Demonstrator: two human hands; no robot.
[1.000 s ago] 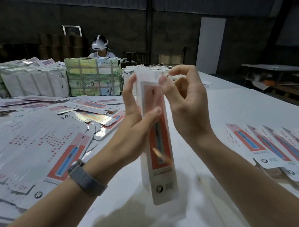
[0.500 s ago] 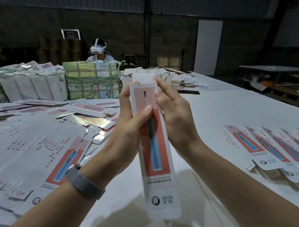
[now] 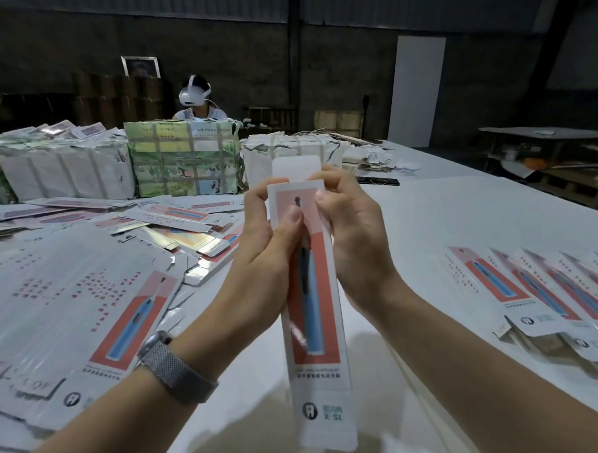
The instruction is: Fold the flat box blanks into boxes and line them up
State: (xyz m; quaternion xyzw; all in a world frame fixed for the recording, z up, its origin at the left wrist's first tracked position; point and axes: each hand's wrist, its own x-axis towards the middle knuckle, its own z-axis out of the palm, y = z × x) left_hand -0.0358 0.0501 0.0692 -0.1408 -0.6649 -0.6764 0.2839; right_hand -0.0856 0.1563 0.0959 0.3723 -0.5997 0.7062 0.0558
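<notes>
Box in hand: a long, narrow toothbrush box (image 3: pixel 314 314) held upright above the white table (image 3: pixel 461 219), printed face toward the camera, its white top flap (image 3: pixel 295 165) standing open above the fingertips.
Left hand: the left hand (image 3: pixel 268 258) grips the box's left edge near the top, fingers curled behind it and thumb pressed flat on the printed front.
Right hand: the right hand (image 3: pixel 351 231) pinches the right edge at the same height, fingertips curled onto the upper corner just below the flap.
Step, as I judge it: the body looks squared up; the top flap is not yet tucked.
Done: a row of boxes (image 3: pixel 547 294) lies side by side to the right of the right hand.
Left: a heap of flat blanks (image 3: pixel 71 304) spreads left of the left hand, with wrapped bundles (image 3: pixel 185 162) beyond the fingertips, so most of the work looks undone.
</notes>
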